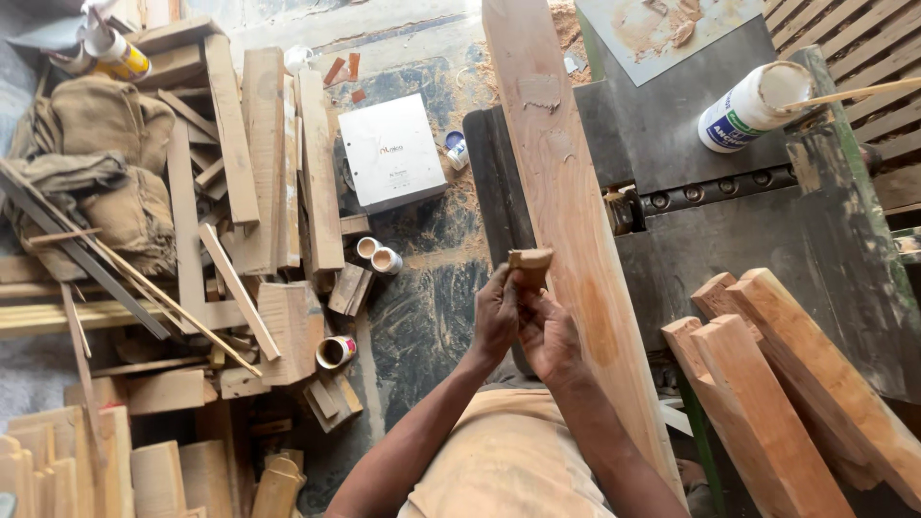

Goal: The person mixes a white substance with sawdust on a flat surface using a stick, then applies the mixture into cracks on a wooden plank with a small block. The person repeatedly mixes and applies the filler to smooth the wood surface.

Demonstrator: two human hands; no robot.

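We hold a small wooden block (530,265) up in front of our chest, just above the edge of the long plank (566,240) that leans across the dark machine table (729,230); our left hand (496,321) and right hand (549,334) both close on it from below, fingers pinching its lower end. To work it well, we judge the block should sit firm between both thumbs, turned so its face catches the light, kept clear of the plank. A white glue bottle (753,107) with a stick in it stands on the table, well apart; scrap offcuts (249,173) lie on the floor to our left
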